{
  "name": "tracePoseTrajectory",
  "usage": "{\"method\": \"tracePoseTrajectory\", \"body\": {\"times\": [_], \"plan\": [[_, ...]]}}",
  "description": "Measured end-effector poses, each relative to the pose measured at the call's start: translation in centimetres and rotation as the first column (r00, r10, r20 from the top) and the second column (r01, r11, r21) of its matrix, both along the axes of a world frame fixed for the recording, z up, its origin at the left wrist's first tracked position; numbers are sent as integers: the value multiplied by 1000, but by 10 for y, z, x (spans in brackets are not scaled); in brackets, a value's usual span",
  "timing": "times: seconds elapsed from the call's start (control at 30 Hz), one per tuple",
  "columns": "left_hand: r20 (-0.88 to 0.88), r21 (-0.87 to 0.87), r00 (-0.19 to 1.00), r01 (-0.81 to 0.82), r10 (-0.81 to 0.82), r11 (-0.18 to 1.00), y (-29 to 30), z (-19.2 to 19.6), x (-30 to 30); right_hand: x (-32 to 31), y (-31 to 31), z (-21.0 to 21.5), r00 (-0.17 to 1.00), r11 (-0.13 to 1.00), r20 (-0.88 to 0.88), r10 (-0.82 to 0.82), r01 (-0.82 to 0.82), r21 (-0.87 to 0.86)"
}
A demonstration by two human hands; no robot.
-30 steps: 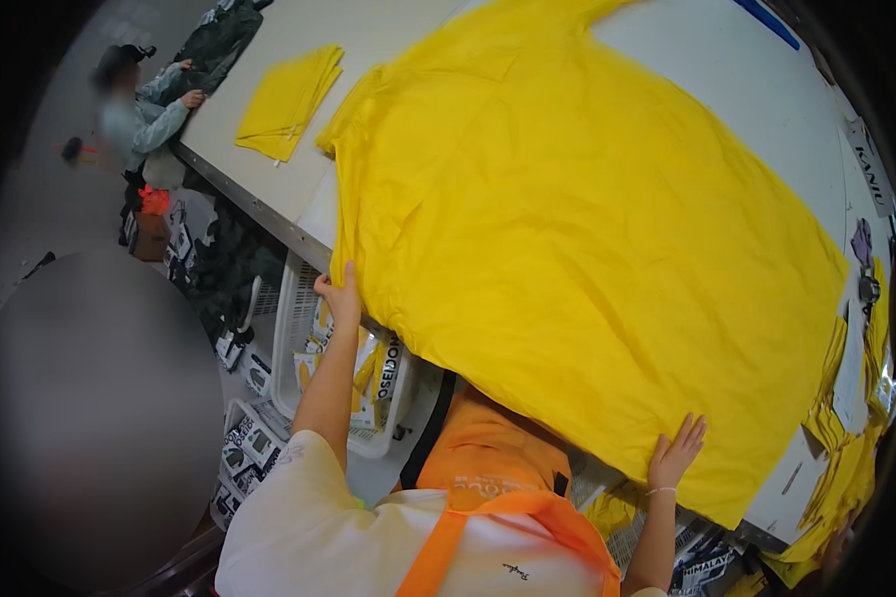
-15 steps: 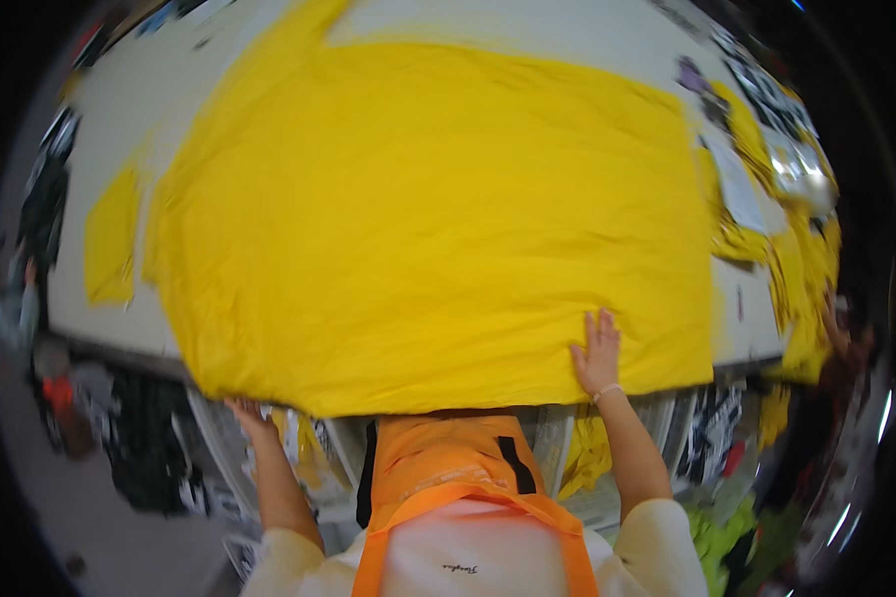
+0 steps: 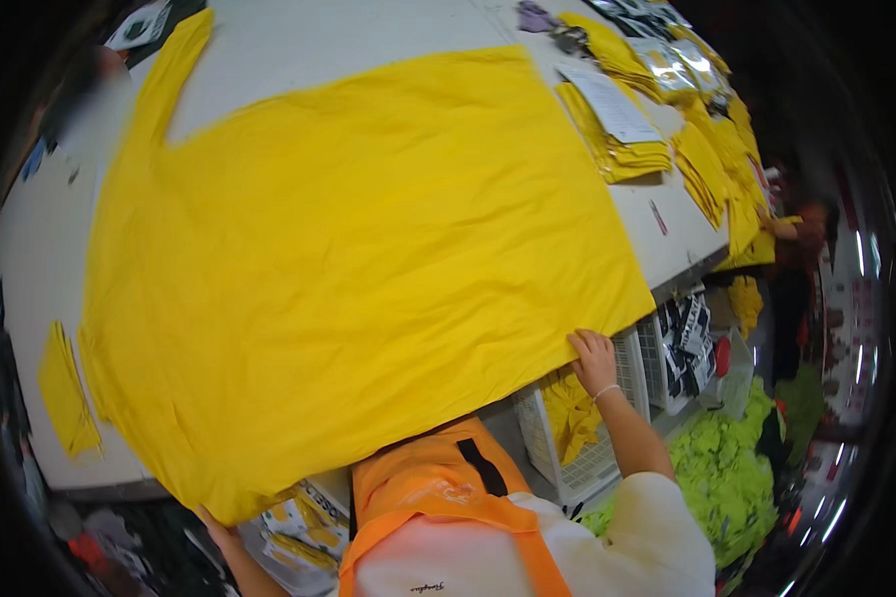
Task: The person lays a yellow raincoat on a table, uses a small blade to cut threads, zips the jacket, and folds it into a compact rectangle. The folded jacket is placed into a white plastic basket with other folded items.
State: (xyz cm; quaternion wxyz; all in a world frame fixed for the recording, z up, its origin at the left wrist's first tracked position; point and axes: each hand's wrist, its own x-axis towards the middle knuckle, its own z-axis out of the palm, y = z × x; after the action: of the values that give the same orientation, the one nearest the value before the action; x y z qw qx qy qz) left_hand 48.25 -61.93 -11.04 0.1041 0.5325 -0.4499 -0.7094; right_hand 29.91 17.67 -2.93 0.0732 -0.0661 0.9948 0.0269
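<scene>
Pale grey table (image 3: pixel 368 40) fills most of the view, its near edge running from lower left up to the right.

Far left: small folded yellow piece (image 3: pixel 67 393) lies flat on the table, just beside the big yellow shirt (image 3: pixel 348 269).

The shirt is spread flat and covers most of the table. One sleeve (image 3: pixel 174 75) reaches toward the upper left. Its hem hangs over the near edge.

Left hand (image 3: pixel 214 520) is at the lower-left hem corner, mostly hidden under the cloth. It touches the fabric there; grip can't be made out.

Bottom centre: the person's own orange vest (image 3: pixel 438 488) over a white top.

Right hand (image 3: pixel 594 358) is on the lower-right hem corner, fingers curled over the cloth edge, pinching it. A thin band sits on the wrist. So each hand is at one end of the hem, with the shirt body spread away from them across the table.

Below the right hand, under the table: white basket (image 3: pixel 587 463) with yellow fabric inside. A heap of neon green fabric (image 3: pixel 727 478) lies on the floor further right.

Upper right on the table: stack of folded yellow shirts (image 3: pixel 617 149) with a white paper sheet (image 3: pixel 617 104) on top, and more yellow stacks (image 3: pixel 707 169) beyond.

Far right: another person (image 3: pixel 796 239) stands at the table's end, holding yellow cloth.
</scene>
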Motion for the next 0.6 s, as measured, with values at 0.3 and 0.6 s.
{"method": "tracePoseTrajectory", "body": {"times": [0.3, 0.6], "plan": [[-342, -36, 933, -131, 111, 991, -35, 176, -94, -59, 9, 95, 987, 993, -113, 113, -108, 42], [317, -654, 932, 348, -174, 672, -110, 228, -323, -345, -48, 73, 964, 993, -254, 81, -58, 98]]}}
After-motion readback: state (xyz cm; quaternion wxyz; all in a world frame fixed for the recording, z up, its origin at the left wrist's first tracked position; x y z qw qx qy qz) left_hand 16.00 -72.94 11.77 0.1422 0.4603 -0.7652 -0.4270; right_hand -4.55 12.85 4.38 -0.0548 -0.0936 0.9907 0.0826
